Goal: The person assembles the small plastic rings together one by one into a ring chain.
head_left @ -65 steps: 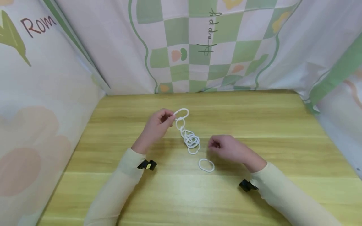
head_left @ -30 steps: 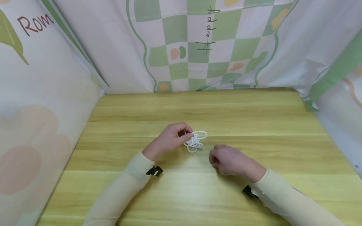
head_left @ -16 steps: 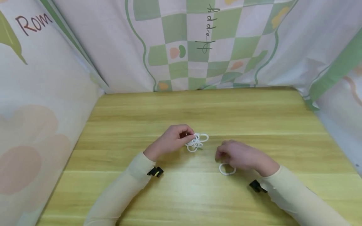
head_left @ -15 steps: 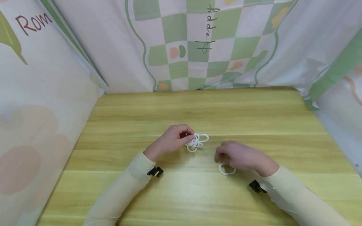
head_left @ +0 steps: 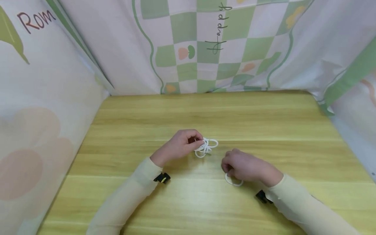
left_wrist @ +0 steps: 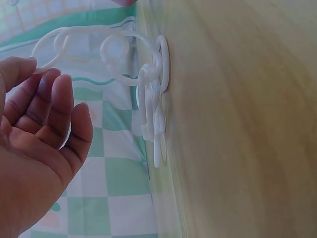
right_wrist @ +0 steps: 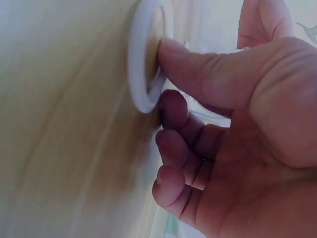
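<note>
Between thumb and forefinger, my left hand [head_left: 182,145] pinches the end of a chain of white C-shaped plastic links [head_left: 206,147]. The left wrist view shows that end of the chain [left_wrist: 84,29] raised off the table, and the other links [left_wrist: 151,99] bunched on the wood. My right hand [head_left: 243,165], fingers curled, is to the right of the chain and lower. Its thumb and fingers are at a single loose white link [head_left: 234,185]. In the right wrist view the thumb presses on the rim of this link [right_wrist: 138,64]; the forefinger is mostly hidden.
Both hands work over a wooden tabletop [head_left: 188,202]. Behind it hangs a white curtain with a green checked pattern [head_left: 207,52]. Printed fabric walls [head_left: 38,91] stand at the left and right sides. A black wrist camera [head_left: 162,178] sits on the left sleeve.
My left hand has brought the chain's end nearer and lowered it over the bunched links. My right hand has reached the loose link, which has shifted right from where it lay.
</note>
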Demonstrator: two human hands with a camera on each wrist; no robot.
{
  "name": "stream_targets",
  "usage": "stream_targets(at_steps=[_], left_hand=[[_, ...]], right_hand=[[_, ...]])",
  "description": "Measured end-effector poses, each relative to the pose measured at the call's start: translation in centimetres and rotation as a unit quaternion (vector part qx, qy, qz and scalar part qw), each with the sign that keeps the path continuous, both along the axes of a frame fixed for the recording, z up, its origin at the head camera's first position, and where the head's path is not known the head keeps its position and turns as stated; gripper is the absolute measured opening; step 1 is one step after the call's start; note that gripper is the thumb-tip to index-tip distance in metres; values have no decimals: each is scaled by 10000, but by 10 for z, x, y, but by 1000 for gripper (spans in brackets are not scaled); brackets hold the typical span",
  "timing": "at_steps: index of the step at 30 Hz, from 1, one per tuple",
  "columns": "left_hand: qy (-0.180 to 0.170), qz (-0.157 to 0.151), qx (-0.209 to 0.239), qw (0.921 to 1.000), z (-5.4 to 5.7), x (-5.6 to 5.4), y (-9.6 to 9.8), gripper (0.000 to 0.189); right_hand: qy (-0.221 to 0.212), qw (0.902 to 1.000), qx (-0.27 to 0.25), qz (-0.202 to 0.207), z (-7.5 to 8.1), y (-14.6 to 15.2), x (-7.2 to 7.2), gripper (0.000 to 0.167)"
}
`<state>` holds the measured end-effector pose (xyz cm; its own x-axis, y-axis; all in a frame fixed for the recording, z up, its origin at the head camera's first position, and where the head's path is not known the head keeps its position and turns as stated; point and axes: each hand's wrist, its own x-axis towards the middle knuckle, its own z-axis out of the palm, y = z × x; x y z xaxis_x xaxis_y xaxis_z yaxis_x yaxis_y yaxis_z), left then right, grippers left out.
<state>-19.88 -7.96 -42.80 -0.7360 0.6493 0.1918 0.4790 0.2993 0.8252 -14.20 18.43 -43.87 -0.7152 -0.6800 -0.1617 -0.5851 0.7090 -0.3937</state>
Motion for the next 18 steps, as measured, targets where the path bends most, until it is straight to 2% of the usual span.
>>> stream_targets(at_steps=[3, 7, 9, 13, 18], left_hand=[[54, 16, -4, 10000, -1, -2, 1, 12], [83, -6, 52, 10000, -1, -2, 1, 7], [75, -26, 85, 9999, 0, -2, 2, 5], [9, -70, 94, 9999, 1, 0, 2, 4], [-82, -135, 48, 9999, 2, 2, 3, 5]], right_hand=[[-9, 9999, -46, -158, 0, -1, 0, 26], [-214, 9967, -715, -314, 9, -2, -3, 16], [-323, 9921, -1135, -417, 16, -2, -5, 10], [-187, 9795, -1848, -782, 30, -4, -11, 7], [-68, 9620, -2300, -1468, 40, -7, -17, 5]])
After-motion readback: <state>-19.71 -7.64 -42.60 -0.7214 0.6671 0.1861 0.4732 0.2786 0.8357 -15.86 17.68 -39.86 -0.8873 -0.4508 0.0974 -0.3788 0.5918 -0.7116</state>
